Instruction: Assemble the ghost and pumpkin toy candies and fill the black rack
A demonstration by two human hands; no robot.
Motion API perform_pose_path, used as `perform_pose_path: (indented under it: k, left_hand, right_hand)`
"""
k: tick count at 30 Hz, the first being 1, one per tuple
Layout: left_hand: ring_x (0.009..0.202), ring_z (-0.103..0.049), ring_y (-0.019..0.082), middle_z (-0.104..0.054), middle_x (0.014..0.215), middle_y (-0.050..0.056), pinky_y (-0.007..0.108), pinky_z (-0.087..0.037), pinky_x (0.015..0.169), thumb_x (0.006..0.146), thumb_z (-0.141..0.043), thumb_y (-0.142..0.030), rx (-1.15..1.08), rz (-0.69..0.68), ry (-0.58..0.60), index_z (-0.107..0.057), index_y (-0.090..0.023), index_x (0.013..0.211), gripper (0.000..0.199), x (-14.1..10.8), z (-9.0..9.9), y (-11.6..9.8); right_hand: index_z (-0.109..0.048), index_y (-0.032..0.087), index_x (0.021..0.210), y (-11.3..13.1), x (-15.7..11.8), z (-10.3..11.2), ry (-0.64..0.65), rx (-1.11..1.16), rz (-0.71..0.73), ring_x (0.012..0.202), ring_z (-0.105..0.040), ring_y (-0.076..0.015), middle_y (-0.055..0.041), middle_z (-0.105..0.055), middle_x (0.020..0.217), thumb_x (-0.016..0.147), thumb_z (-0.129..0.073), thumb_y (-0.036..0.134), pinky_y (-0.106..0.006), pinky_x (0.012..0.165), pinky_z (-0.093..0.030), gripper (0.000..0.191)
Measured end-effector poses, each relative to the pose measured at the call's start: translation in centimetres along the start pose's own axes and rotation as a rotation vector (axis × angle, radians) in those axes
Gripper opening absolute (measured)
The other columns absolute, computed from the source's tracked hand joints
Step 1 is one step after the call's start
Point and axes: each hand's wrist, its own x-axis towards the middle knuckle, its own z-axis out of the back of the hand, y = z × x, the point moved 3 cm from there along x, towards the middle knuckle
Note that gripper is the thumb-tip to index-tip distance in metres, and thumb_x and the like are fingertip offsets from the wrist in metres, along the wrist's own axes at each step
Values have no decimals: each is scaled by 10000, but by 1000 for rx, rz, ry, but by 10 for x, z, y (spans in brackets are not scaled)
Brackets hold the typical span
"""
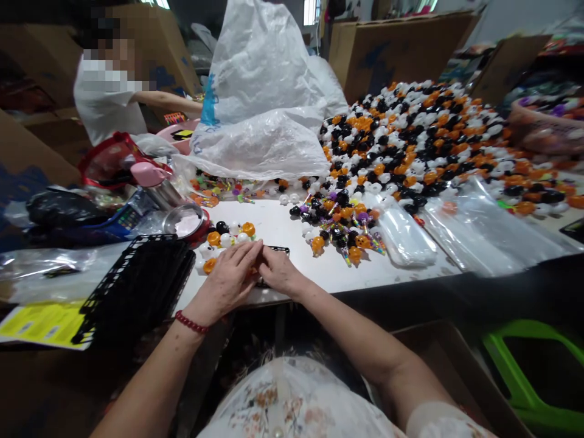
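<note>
My left hand, with a dark red bead bracelet at its wrist, curls over the near edge of the white table. My right hand meets it, fingers bent inward and fingertips together. What they hold between them is mostly hidden. A small black plastic frame shows behind and under my right hand. Just beyond my left hand lie several small orange, white and black figures, among them an orange pumpkin and a black one.
A stack of black plastic trays lies at left, by a round tin and a pink-lidded flask. Right, a pile of figures stands behind clear plastic bags. Beyond a white sack, a co-worker reaches across.
</note>
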Motion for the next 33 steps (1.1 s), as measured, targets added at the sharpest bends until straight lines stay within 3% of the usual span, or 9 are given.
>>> perform_pose_path:
  k: [3,6,10,12,15,18,22,28,33]
  left_hand:
    - [1257,-489,296,-560,1346,120,491,-438,1027,895,-528,-175,46,-9,-18,-329,-230,1477,618,0,-6,4]
    - [1229,-506,295,-619,1246,112,496,-446,1000,913,-523,-209,66,-10,-20,-523,-213,1312,399,0,-6,5]
    - [1200,-522,275,-641,1160,108,479,-438,1019,918,-534,-249,63,-13,-33,-624,-184,1070,188,2,-1,3]
    - [1175,-532,268,-642,1124,108,473,-442,1015,920,-528,-248,59,-7,-43,-631,-180,991,142,3,0,2]
    - [1127,-547,260,-636,1072,107,464,-455,989,924,-519,-247,52,4,-47,-627,-178,909,129,4,-1,2]
    - [1063,-558,250,-629,1026,98,452,-463,958,936,-506,-267,55,16,-46,-622,-179,891,152,4,-3,3]
    - [1022,-559,248,-627,1021,94,447,-461,931,963,-460,-288,68,41,-4,-615,-181,932,191,3,-4,3]
    - [1073,-567,268,-631,1125,121,463,-461,949,966,-434,-283,59,93,-20,-530,-170,1195,273,2,1,2]
    - [1126,-560,279,-626,1146,137,454,-468,959,958,-459,-271,43,112,-21,-479,-153,1264,329,0,-1,2]
  right_hand:
    - [-587,193,1157,-4,-4,4,2,-29,54,852,-628,-162,-38,-693,983,923,-433,135,-269,796,-477,287]
    - [-616,170,1141,-23,-10,35,-69,-211,112,1008,-593,-186,-86,-665,1089,894,-462,83,-302,909,-449,303]
    - [-673,144,1080,-69,-17,101,-237,-760,-87,1095,-483,-297,-166,-605,1184,794,-558,42,-416,925,-386,325]
    - [-685,151,1052,-89,-18,125,-239,-954,-166,1075,-450,-326,-182,-588,1171,788,-605,91,-435,883,-361,282]
    - [-698,167,989,-103,-17,140,-157,-1074,-160,1053,-430,-322,-170,-580,1150,804,-618,142,-422,849,-326,203]
    - [-696,180,975,-103,-11,139,-130,-1073,-97,1068,-420,-313,-146,-586,1178,830,-606,170,-413,846,-301,170]
    - [-669,172,1015,-91,-6,129,-202,-1000,-25,996,-462,-280,-127,-631,1106,887,-528,152,-377,818,-318,191]
    - [-615,153,981,-71,-17,87,-189,-871,117,848,-525,-235,-105,-641,916,913,-461,130,-335,773,-357,169]
    - [-598,156,971,-61,-25,59,-174,-846,127,812,-548,-228,-96,-645,891,909,-467,131,-330,742,-373,147]
